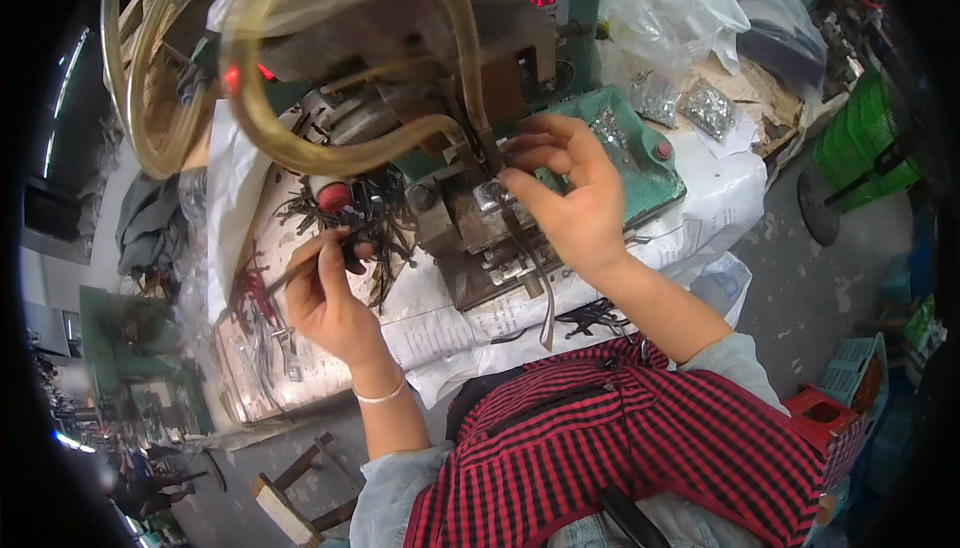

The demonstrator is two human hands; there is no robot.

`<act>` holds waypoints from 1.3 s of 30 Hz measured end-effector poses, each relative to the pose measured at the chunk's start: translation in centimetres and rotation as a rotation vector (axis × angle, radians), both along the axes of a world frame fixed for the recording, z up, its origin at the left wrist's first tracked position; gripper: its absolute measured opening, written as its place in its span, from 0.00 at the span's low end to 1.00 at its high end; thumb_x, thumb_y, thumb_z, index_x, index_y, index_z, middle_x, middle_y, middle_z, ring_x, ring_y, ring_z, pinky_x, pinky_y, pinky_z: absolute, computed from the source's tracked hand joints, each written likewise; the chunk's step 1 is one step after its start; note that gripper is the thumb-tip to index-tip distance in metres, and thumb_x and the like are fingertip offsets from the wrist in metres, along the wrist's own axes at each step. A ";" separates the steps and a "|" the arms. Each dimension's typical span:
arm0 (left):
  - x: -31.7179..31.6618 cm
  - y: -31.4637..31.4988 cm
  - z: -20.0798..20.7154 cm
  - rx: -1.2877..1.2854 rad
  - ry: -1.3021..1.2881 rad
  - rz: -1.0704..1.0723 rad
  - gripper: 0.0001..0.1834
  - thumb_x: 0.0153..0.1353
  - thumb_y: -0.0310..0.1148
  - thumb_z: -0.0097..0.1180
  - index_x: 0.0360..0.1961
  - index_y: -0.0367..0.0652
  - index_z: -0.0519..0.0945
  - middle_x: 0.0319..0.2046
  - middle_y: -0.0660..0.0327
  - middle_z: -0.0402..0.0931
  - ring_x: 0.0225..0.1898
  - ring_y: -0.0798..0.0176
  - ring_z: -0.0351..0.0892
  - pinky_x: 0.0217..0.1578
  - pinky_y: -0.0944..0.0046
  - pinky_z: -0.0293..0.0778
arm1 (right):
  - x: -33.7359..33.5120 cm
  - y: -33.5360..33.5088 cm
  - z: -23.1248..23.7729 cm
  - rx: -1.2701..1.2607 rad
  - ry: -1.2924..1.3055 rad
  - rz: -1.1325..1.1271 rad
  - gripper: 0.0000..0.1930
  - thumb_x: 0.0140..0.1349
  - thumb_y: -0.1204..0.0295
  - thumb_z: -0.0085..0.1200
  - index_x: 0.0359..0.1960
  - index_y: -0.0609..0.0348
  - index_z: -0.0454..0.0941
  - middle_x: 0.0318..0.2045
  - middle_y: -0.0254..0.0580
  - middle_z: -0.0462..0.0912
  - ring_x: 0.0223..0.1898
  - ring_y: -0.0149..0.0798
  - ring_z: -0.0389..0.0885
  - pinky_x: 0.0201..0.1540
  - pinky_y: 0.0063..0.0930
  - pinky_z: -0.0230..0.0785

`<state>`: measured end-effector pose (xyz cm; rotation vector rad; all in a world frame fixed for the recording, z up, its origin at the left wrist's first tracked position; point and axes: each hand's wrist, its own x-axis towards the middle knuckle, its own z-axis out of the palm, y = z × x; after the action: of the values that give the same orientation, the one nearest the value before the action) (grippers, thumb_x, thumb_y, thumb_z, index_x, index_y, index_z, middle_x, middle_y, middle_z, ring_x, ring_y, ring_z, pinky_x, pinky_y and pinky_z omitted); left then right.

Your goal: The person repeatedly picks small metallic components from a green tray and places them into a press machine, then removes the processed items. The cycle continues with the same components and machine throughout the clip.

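the left hand [330, 293], fingertips pinched together, has hold of a slender dark piece [350, 246] beside a tangled heap of thin dark parts [397, 243]. the right hand [575, 193] curls half open at the blocky, worn metal fixture [460, 223]; whether it grips anything, i cannot tell. glossy yellowish tubing [262, 128] loops nearby; a green tray [655, 186] holds small shiny bits [608, 130].

Glossy tubing [310, 156], perhaps plastic, rough metal fixture [462, 220], matt cloth apron [600, 428]

Checked apron [620, 428]; sleeves [392, 493] seemingly denim.
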<state>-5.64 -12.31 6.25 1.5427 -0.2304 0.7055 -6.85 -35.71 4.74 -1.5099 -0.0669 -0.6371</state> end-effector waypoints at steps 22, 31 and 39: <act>1.7 -3.7 6.3 0.006 -0.302 -0.201 0.06 0.71 0.28 0.61 0.42 0.34 0.81 0.36 0.48 0.84 0.32 0.61 0.84 0.23 0.67 0.84 | -0.9 0.7 3.3 0.135 0.081 0.135 0.32 0.58 0.84 0.65 0.66 0.65 0.68 0.36 0.39 0.86 0.43 0.30 0.84 0.54 0.26 0.72; -2.0 -6.5 2.9 0.944 -0.705 -0.219 0.11 0.54 0.26 0.73 0.40 0.43 0.88 0.37 0.58 0.89 0.26 0.70 0.80 0.24 0.69 0.70 | 1.4 -7.1 1.3 -0.650 0.245 -0.104 0.18 0.61 0.73 0.57 0.53 0.58 0.85 0.48 0.56 0.87 0.52 0.58 0.84 0.57 0.48 0.76; -1.0 -7.9 -0.4 0.848 -0.780 -0.170 0.15 0.50 0.26 0.77 0.39 0.45 0.87 0.37 0.57 0.88 0.20 0.70 0.75 0.20 0.71 0.66 | -1.6 -10.6 -7.2 -0.668 0.308 -0.286 0.15 0.66 0.77 0.55 0.54 0.58 0.83 0.51 0.54 0.85 0.56 0.53 0.84 0.59 0.39 0.74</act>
<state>-6.66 -20.20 5.81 1.9157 -1.3676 1.1281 -8.46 -46.28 -2.44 -2.2781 0.1945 -0.6313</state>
